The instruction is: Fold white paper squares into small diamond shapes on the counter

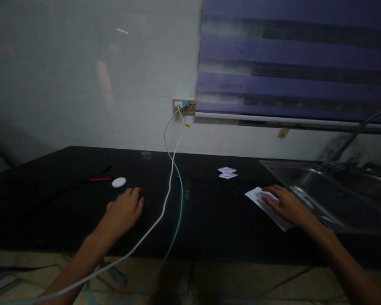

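Observation:
My left hand (126, 206) is low over the black countertop, its fingers curled downward. Something dark shows at its fingertips, too dim to name. Just beyond it lies a white oval disc (119, 182), with a thin red and black stick-like item (100, 179) beside that. On the right, my right hand (287, 204) rests on a white sheet of paper (257, 194), fingers stretched forward and the thumb apart. The sheet lies at a slant near the sink. Two small folded paper pieces (227, 172) sit further back, between the hands.
A white cable (169, 186) and a teal cable (182, 192) run from the wall outlet (192, 107) across the black countertop (206, 228) towards me. A steel sink (274, 169) with a curved faucet (352, 137) is at right. A purple striped blind (288, 55) hangs behind.

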Available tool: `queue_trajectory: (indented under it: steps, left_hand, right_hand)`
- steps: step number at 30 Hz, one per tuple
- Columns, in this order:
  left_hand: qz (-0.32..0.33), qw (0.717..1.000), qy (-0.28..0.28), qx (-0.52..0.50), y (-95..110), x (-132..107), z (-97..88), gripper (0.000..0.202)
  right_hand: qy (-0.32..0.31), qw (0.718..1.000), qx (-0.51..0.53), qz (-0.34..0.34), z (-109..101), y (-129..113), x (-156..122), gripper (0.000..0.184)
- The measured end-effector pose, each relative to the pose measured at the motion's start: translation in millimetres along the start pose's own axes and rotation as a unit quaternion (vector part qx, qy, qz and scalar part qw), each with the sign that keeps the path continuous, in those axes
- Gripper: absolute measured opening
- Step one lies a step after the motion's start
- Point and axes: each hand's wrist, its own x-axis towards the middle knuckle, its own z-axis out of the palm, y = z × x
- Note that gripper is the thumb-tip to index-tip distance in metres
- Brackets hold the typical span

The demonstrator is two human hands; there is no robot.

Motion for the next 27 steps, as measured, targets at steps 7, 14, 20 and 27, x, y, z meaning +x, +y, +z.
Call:
queue_trajectory:
  steps: [7,14,20,27]
  left_hand:
    - [0.012,1.0,-0.006,-0.018,5,19,-3.4,0.045]
    - [0.032,0.998,0.052,-0.014,27,8,-9.0,0.038]
    - [0.181,0.97,0.082,-0.144,65,8,18.6,0.026]
    - [0.297,0.923,0.054,-0.237,114,-1,17.5,0.022]
  right_hand:
    - [-0.064,0.996,0.038,0.056,2,-14,-31,0.05]
    - [-0.098,0.992,0.033,0.078,-4,-24,-28,0.048]
    - [-0.127,0.988,0.027,0.085,-5,-14,-19,0.043]
    - [-0.141,0.976,-0.101,0.129,-1,-22,-16,0.029]
